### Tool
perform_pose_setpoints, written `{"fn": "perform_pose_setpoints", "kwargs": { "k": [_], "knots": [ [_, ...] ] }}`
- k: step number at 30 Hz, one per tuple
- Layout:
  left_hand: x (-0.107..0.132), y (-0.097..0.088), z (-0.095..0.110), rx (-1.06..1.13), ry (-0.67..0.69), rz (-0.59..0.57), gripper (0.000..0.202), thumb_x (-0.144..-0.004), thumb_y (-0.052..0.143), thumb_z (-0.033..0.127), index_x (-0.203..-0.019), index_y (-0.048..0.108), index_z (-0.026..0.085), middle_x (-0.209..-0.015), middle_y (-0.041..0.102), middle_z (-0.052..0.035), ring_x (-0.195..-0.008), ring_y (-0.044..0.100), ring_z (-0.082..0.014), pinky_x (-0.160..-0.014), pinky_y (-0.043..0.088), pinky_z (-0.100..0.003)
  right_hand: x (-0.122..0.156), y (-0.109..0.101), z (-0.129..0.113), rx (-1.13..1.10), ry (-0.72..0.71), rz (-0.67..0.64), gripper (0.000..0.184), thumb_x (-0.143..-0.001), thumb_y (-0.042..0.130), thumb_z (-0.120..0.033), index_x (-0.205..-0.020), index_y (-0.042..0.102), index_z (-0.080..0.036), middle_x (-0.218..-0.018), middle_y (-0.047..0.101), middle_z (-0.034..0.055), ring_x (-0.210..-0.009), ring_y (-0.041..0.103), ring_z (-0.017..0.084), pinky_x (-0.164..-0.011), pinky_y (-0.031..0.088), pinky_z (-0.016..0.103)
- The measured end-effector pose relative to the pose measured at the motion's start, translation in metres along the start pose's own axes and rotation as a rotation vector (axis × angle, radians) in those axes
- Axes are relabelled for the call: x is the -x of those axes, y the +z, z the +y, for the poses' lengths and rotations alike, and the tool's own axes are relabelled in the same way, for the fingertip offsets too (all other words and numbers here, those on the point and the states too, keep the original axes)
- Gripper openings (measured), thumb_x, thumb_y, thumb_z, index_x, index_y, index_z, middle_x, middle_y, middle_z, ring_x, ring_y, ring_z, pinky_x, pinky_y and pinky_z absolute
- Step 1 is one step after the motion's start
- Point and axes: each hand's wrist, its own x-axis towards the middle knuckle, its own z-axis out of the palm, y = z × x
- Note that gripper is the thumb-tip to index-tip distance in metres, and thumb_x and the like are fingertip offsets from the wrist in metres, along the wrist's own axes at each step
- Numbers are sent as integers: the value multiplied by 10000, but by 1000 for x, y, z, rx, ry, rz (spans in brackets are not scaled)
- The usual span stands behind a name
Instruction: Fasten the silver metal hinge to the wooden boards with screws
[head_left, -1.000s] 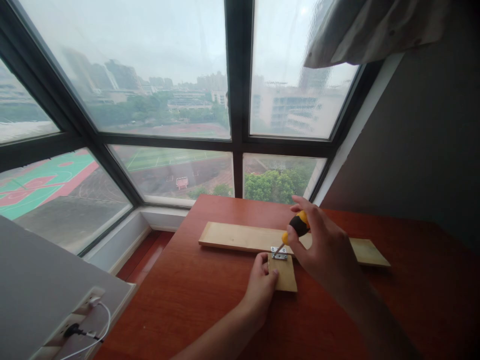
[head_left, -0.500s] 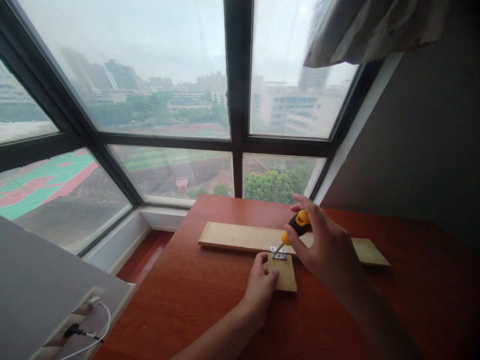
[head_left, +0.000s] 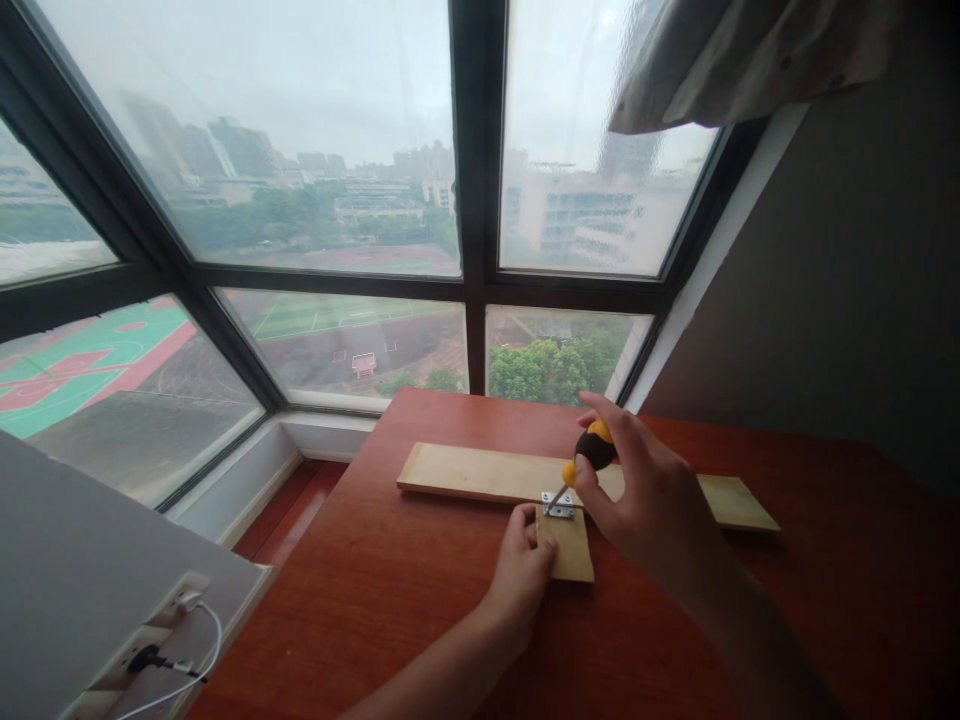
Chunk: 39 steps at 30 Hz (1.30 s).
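Observation:
My right hand [head_left: 637, 470] grips a screwdriver [head_left: 595, 448] with a black and yellow handle, held at a slant. Its tip meets the lower left part of a silver metal hinge [head_left: 557, 504]. The hinge spans the join between a short wooden block [head_left: 570, 552] and a long wooden board [head_left: 480, 472] lying behind it. With fingers on the left edge and thumb on top, my left hand [head_left: 525, 565] holds the short block. Whether a screw sits under the tip is too small to tell.
Both pieces of wood lie on a reddish-brown table [head_left: 375, 600]. Large windows with dark frames [head_left: 474, 290] rise behind it. At the lower left, a white cable [head_left: 217, 640] and a black plug [head_left: 146, 660] sit in wall sockets. A curtain [head_left: 720, 70] hangs at the upper right.
The screwdriver handle has turned in my right hand, showing more black, and the fingers have shifted slightly. My left hand, the block and the board stay in place.

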Motion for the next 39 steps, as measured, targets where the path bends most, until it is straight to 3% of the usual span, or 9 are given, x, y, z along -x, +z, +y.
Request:
{"fn": "perform_pose_setpoints", "kwargs": {
  "k": [3, 9, 15, 18, 21, 29, 34, 36, 39],
  "knots": [
    [0, 0, 0, -3, 0, 4, 452, -663, 705, 258, -1034, 456, 193, -823, 666, -36, -637, 599, -147, -665, 450, -263, 0, -3, -2, -43, 4, -33, 590, -797, 508, -171, -1369, 373, -223, -1177, 615, 87, -994, 618, 232, -833, 519, 380],
    [1, 0, 1, -1, -7, 8, 446, -660, 684, 236, -1041, 455, 196, -818, 664, -31, -640, 598, -147, -663, 449, -263, -1, -2, 0, 110, -7, 15, 488, -859, 530, -309, -1334, 433, -254, -1140, 640, 75, -948, 640, 248, -740, 534, 379],
    [-2, -1, -2, -1, 20, -5, 445, -655, 697, 250, -1021, 452, 192, -805, 662, -33, -647, 604, -155, -662, 451, -266, 0, -3, -2, -36, 4, -25, 567, -805, 507, -184, -1355, 375, -210, -1221, 593, 93, -1030, 597, 228, -848, 509, 370],
    [-1, 0, -1, 1, 12, -1, 451, -649, 700, 254, -1021, 452, 194, -818, 663, -32, -640, 602, -148, -661, 451, -263, 0, -3, -1, 23, 3, -15, 548, -826, 525, -248, -1354, 382, -224, -1236, 584, 99, -1016, 600, 244, -810, 520, 387],
    [0, 0, 0, 0, -1, 6, 447, -655, 689, 256, -1033, 459, 194, -832, 664, -35, -672, 615, -159, -669, 453, -263, -1, -1, 1, 99, 7, 24, 498, -857, 531, -320, -1336, 419, -249, -1112, 635, 75, -902, 629, 236, -735, 529, 379],
    [-1, 0, 0, 12, 18, -14, 433, -668, 696, 255, -1019, 451, 186, -810, 663, -34, -660, 601, -152, -662, 447, -259, 0, -5, -3, -56, 7, -26, 581, -815, 519, -204, -1371, 351, -210, -1256, 567, 92, -1086, 574, 226, -892, 492, 367],
    [1, 1, 1, -25, 9, 14, 405, -680, 637, 200, -1038, 448, 189, -794, 655, -21, -653, 590, -144, -635, 433, -246, 0, -4, 1, 181, 50, 23, 504, -867, 539, -381, -1340, 412, -264, -1119, 637, 58, -905, 643, 250, -656, 525, 359],
    [1, 1, 1, -28, 8, 19, 405, -678, 634, 198, -1037, 446, 191, -810, 657, -23, -656, 591, -143, -631, 432, -244, 0, -4, 3, 153, 60, 15, 489, -871, 531, -340, -1339, 411, -267, -1075, 648, 46, -867, 649, 232, -652, 523, 347],
    [0, 0, 0, -9, 13, 6, 419, -669, 659, 213, -1029, 445, 188, -819, 662, -30, -657, 594, -145, -635, 436, -244, 0, -6, 3, 13, 50, -2, 552, -826, 538, -226, -1355, 381, -235, -1140, 624, 62, -965, 622, 221, -788, 522, 354]
  ]
}}
